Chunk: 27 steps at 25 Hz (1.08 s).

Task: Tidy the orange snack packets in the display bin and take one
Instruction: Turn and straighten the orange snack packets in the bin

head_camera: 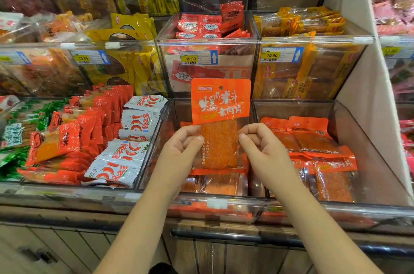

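An orange snack packet (220, 103) with white lettering is held upright above the clear display bin (156, 139). My left hand (182, 150) pinches its left edge and my right hand (261, 146) pinches its right edge, both at the packet's clear lower half. Under it, several more orange packets (219, 183) lie flat at the bottom of the bin. The neighbouring bin on the right holds a stack of the same orange packets (313, 139).
Left of the bin lie white chilli packets (125, 157) and red packets (89, 121). Behind stands a higher row of clear bins with price tags (198, 57). A white side panel (367, 85) closes the shelf at the right. A dark rail (246, 238) runs below.
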{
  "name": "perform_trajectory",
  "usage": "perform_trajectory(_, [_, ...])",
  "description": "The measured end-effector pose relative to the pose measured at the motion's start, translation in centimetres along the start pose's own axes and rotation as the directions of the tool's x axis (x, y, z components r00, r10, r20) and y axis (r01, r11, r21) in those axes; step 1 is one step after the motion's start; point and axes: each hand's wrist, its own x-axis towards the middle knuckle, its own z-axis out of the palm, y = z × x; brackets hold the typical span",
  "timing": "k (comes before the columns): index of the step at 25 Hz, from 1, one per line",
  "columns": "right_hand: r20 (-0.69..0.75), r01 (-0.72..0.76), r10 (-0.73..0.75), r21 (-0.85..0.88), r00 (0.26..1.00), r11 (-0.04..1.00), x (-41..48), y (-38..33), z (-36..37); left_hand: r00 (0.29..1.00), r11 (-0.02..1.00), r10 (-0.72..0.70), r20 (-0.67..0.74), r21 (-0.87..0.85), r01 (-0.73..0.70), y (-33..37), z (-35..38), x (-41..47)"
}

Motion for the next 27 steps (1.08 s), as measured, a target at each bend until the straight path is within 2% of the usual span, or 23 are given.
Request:
perform_trajectory(6, [0.118,0.089,-0.081,-0.063,0.990,0.994,-0.1,0.4,0.3,1.000,0.998,0.022,-0.021,0.055,-0.021,-0.3,0.3,-0.1])
perform_trajectory(9, [0.193,0.174,-0.132,-0.223,0.972,0.959,0.0,0.4,0.4,0.998,0.986,0.065,-0.025,0.156,-0.061,-0.3,0.6,-0.3])
perform_trajectory(10, [0.190,0.164,-0.122,-0.224,0.974,0.961,0.1,0.4,0.3,0.997,0.981,0.070,-0.025,0.183,-0.065,-0.1,0.7,-0.4])
perform_trajectory(12, [0.119,0.096,-0.080,-0.139,0.990,0.986,0.5,0.3,-0.6,0.994,0.969,0.088,-0.057,0.236,-0.073,0.0,0.9,-0.8])
perform_trajectory(13, [0.037,0.077,-0.073,-0.126,0.997,0.989,0.9,0.3,-1.8,0.987,0.945,0.138,-0.084,0.308,-0.106,-0.1,1.0,-0.9])
perform_trajectory(14, [-0.065,0.059,-0.068,-0.142,0.996,0.988,1.6,0.6,-3.3,0.971,0.891,0.220,-0.090,0.425,-0.162,-0.2,1.2,-1.0])
perform_trajectory(16, [-0.222,-0.046,-0.007,-0.230,0.975,0.972,3.5,1.8,-6.8,0.931,0.707,0.363,0.049,0.636,-0.309,-0.2,2.9,-1.4])
perform_trajectory(17, [-0.243,-0.129,0.051,-0.315,0.969,0.940,4.5,2.5,-8.2,0.922,0.649,0.351,0.162,0.668,-0.364,-0.1,4.4,-1.9])
perform_trajectory(18, [-0.234,-0.206,0.114,-0.422,0.966,0.883,5.2,3.2,-9.2,0.922,0.626,0.273,0.275,0.677,-0.387,0.1,6.3,-2.5])
perform_trajectory(20, [-0.176,-0.268,0.202,-0.595,0.963,0.758,5.8,4.4,-9.9,0.918,0.574,0.050,0.394,0.741,-0.349,0.4,9.9,-3.6])
perform_trajectory(21, [-0.142,-0.253,0.213,-0.661,0.967,0.707,5.9,4.9,-9.8,0.914,0.532,-0.007,0.405,0.776,-0.339,0.3,11.2,-3.9])
perform_trajectory(23, [-0.091,-0.193,0.200,-0.793,0.975,0.578,5.9,5.5,-9.5,0.926,0.470,-0.024,0.377,0.821,-0.322,0.1,12.5,-4.0])
perform_trajectory(25, [-0.088,-0.179,0.216,-0.876,0.972,0.448,6.0,5.9,-9.5,0.935,0.456,-0.046,0.352,0.840,-0.294,-0.2,12.6,-3.6])
perform_trajectory(27, [-0.088,-0.196,0.279,-0.901,0.956,0.388,6.1,6.2,-9.4,0.935,0.448,-0.054,0.349,0.846,-0.290,-0.4,12.6,-3.7])
